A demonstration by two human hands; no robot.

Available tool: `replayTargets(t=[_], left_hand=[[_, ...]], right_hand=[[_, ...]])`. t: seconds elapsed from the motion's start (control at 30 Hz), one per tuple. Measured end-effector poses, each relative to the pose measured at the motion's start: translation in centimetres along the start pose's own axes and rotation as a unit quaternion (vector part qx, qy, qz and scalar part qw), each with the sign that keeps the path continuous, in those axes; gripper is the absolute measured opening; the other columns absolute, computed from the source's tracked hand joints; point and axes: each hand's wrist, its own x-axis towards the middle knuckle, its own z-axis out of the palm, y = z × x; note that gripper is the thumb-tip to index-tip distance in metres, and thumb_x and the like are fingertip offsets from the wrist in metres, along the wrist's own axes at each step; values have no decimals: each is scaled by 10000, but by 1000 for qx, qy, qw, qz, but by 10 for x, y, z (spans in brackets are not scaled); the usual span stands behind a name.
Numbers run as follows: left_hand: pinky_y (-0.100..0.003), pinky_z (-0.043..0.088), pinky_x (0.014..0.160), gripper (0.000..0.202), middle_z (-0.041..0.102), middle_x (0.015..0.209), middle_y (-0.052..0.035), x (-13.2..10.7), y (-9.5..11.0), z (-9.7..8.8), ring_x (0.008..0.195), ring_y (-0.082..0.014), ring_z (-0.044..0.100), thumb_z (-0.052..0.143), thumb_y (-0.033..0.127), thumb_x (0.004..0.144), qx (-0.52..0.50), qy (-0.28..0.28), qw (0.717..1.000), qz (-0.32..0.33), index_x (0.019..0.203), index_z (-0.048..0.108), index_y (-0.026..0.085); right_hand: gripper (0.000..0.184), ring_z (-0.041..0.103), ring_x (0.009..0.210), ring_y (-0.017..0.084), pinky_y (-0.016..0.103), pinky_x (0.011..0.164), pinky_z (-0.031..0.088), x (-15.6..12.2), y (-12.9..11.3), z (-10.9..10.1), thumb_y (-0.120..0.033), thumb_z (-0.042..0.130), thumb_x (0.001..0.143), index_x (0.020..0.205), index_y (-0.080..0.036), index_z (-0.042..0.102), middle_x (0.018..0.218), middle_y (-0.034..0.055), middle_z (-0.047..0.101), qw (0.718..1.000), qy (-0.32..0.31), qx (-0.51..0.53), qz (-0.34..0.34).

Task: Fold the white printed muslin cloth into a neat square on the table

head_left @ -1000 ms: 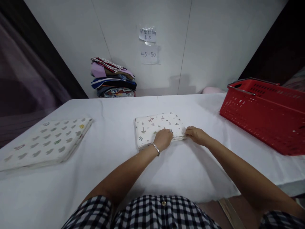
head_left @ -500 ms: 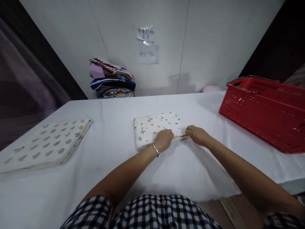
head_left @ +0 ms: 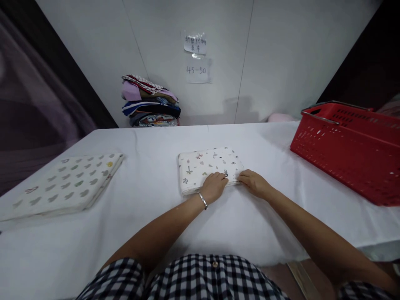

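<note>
A folded white cloth [head_left: 200, 168] with small leaf and flower prints lies flat on the white-covered table [head_left: 150, 225], in front of me. My left hand [head_left: 214, 186] rests on its front part, fingers stretched over the top, with a silver bracelet at the wrist. At the front right corner, my right hand [head_left: 253, 182] has its fingers together on the cloth's edge; the thumb is mostly hidden. To the left lies another, larger folded white cloth [head_left: 73, 177] with rows of grey-green prints, apart from both hands.
A red plastic basket [head_left: 350, 152] with metal handles stands at the right of the table. Behind the far edge is a stack of folded fabrics [head_left: 151, 106] against the wall. Paper signs [head_left: 196, 71] hang on that wall. A pinkish rounded thing [head_left: 280, 118] shows beyond the far edge.
My right hand has moved slightly left, bringing the cloth's front right corner inward and down. The corner now lies flatter. My left hand stays on the cloth. The whole view has shifted a little.
</note>
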Motion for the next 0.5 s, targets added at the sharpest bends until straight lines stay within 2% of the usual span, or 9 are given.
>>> replayTargets(t=[0.13, 0.3, 0.4, 0.5], left_hand=[[-319, 381, 721, 178, 583, 903, -55, -24, -13, -11, 869, -188, 486, 445, 110, 877, -5, -4, 1000, -21, 898, 608, 176], [-326, 378, 742, 136, 587, 949, -54, -61, -28, -23, 898, -195, 495, 499, 222, 880, -17, 5, 998, -62, 979, 583, 180], [-340, 367, 769, 184, 581, 993, -58, -74, -33, -21, 931, -204, 495, 536, 202, 853, -7, 12, 996, -85, 1036, 553, 189], [-350, 356, 791, 222, 578, 1006, -62, -79, -35, -13, 952, -208, 493, 517, 166, 853, 7, 31, 996, -89, 1072, 535, 196]], right_hand=[[251, 550, 849, 203, 321, 722, 426, -5, 4, 6, -202, 411, 900, 942, -185, 658, 895, 98, 634, 999, 43, 4, -14], [235, 555, 845, 206, 338, 733, 418, -3, -1, 7, -221, 419, 899, 950, -198, 647, 920, 86, 635, 998, 43, -31, -17], [258, 536, 941, 229, 365, 780, 418, -2, -2, 15, -238, 443, 887, 1088, -181, 595, 1064, 110, 608, 996, 59, -41, -43], [306, 525, 978, 228, 375, 811, 415, -4, 2, 27, -182, 384, 902, 1153, -176, 559, 1108, 112, 597, 995, 71, -49, -44]])
